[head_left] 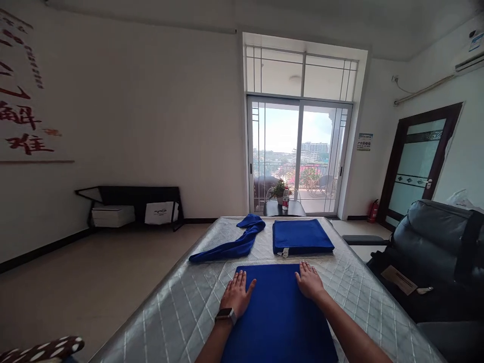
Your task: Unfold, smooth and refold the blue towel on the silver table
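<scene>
A flat blue cloth (278, 312) lies in front of me on the quilted silver-grey mattress (181, 302). Flat on its left edge rests my left hand (237, 295), fingers stretched out and thumb apart, a watch on the wrist. My right hand (309, 281) presses on the cloth's far right corner, fingers extended, holding nothing. Beyond my hands, a folded blue stack of cloth (302, 236) with a white tag sits at the right. A crumpled, twisted blue cloth (238, 242) lies to its left.
A black armchair (434, 242) stands along the right side. At the far end, a small table (272, 208) holds a potted plant (279, 190) and a bottle (286, 198). A low black rack (138, 194) with white boxes is against the left wall. Spotted brown fabric (45, 349) shows at lower left.
</scene>
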### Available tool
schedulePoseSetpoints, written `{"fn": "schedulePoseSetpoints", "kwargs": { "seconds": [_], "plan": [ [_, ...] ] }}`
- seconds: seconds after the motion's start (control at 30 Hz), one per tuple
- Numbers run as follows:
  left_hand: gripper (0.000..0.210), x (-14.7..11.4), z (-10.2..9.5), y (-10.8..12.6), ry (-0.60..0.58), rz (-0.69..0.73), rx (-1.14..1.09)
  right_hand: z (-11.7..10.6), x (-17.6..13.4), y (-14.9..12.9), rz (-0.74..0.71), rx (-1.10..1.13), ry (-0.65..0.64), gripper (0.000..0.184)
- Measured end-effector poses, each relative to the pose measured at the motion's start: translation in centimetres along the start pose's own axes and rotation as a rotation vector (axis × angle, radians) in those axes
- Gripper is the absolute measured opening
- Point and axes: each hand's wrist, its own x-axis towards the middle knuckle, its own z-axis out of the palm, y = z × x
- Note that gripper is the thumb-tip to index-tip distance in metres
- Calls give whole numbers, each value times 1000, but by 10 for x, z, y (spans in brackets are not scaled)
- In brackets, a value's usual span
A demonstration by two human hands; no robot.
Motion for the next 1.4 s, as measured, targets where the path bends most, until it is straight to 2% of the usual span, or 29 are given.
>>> {"fn": "schedulePoseSetpoints", "kwargs": {
  "seconds": [0.27,0.53,0.8,0.9,0.97,1.1,1.2,1.3,1.4],
  "plan": [
    [84,2,3,-3,-37,3,-29,19,7,10,31,73,53,67],
    [84,1,2,0,-46,-22,-45,21,9,12,27,63,61,69],
    [76,1,-13,-16,-23,-185,-29,21,8,14,30,106,76,69],
    [77,3,-17,9,2,-89,-61,20,8,14,31,119,80,68],
    [79,6,-14,44,-13,34,-92,20,8,14,28,123,80,68],
    [81,19,5,131,-86,270,-151,21,8,17,12,116,78,67],
    [82,31,20,176,-116,356,-190,24,8,20,-21,88,59,64],
    [84,41,29,190,-123,368,-216,24,8,21,-27,70,45,64],
    [85,44,32,179,-108,334,-228,22,8,19,-2,85,43,63]
  ]
}}
